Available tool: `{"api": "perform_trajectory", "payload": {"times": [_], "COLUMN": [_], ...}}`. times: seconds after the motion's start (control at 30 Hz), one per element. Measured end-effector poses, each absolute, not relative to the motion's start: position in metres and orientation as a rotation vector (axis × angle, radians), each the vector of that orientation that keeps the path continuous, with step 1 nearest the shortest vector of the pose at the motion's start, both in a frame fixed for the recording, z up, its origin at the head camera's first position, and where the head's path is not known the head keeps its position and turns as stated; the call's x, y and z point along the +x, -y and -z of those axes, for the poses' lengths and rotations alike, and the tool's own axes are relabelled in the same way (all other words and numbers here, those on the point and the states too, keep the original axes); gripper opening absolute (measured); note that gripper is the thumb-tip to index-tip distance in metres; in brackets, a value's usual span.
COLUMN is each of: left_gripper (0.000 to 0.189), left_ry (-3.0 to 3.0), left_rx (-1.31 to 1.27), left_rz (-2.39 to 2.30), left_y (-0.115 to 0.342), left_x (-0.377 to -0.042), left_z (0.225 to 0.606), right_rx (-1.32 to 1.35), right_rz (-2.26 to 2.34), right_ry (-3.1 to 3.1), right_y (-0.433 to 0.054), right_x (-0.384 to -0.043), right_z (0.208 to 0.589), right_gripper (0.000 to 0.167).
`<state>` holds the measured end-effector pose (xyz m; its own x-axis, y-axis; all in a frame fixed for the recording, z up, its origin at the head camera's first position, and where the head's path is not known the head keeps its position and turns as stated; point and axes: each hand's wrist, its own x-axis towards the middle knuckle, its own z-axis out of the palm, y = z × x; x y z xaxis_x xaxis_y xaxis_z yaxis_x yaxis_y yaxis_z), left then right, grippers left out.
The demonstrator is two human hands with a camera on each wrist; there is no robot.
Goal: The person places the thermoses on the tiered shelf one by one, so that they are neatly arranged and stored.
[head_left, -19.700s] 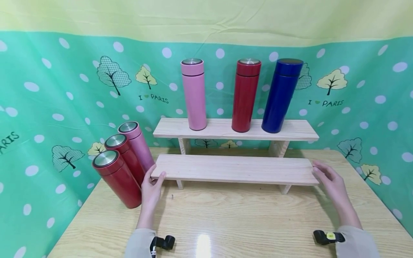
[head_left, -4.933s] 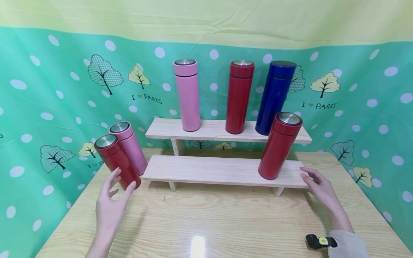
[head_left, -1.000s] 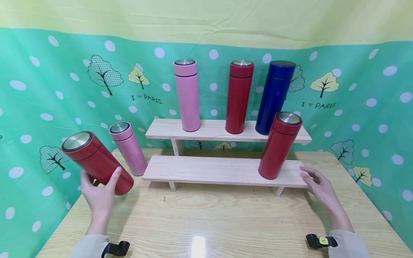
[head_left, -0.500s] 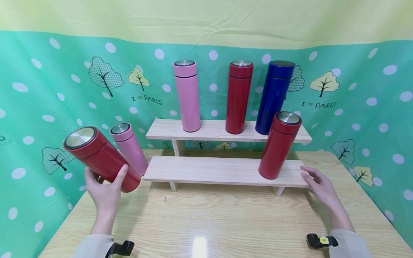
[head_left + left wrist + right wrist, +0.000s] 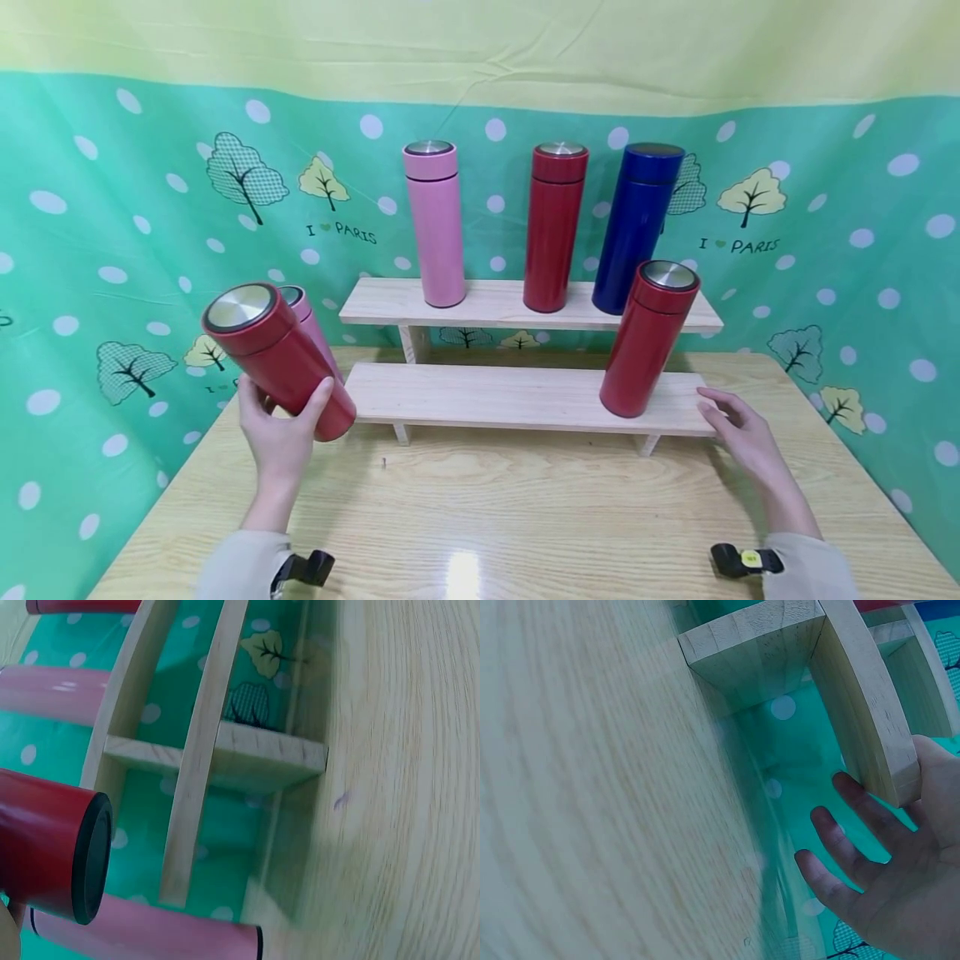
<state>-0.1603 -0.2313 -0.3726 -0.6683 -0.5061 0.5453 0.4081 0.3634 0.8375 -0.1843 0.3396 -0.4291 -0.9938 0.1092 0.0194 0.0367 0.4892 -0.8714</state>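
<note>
My left hand grips a red thermos bottle with a steel-topped lid. The bottle is tilted, lifted off the table, left of the lower wooden shelf. Its dark base shows in the left wrist view. Behind it a pink thermos stands on the table, partly hidden. My right hand touches the lower shelf's right end. In the right wrist view its outer fingers spread loosely below the board. Another red thermos stands upright near that end of the shelf.
On the raised back shelf stand a pink thermos, a red thermos and a blue thermos. A dotted green curtain hangs behind. The wooden table extends in front.
One red thermos has gone from the left group to the lower shelf's right side. My left hand has since lifted another and carries it rightward, covering the pink one. My right hand stays put.
</note>
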Motion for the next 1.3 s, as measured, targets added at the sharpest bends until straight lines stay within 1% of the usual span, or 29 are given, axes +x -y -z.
{"api": "perform_trajectory", "payload": {"times": [0.3, 0.5, 0.8, 1.3], "left_gripper": [0.065, 0.069, 0.07, 0.067], "left_ry": [1.826, 1.846, 1.911, 2.013], "left_rx": [-0.002, -0.055, -0.127, -0.307], "left_rz": [1.477, 1.535, 1.544, 1.585], "left_y": [0.213, 0.199, 0.173, 0.132], "left_x": [-0.165, -0.168, -0.178, -0.191], "left_z": [0.373, 0.371, 0.365, 0.36], "right_rx": [-0.128, -0.139, -0.141, -0.151], "right_rz": [-1.526, -1.523, -1.535, -1.543], "right_ry": [2.658, 2.669, 2.669, 2.685], "right_y": [-0.339, -0.339, -0.339, -0.34], "right_x": [-0.185, -0.185, -0.184, -0.184], "right_z": [0.43, 0.43, 0.429, 0.427], "right_gripper": [0.066, 0.067, 0.068, 0.069]}}
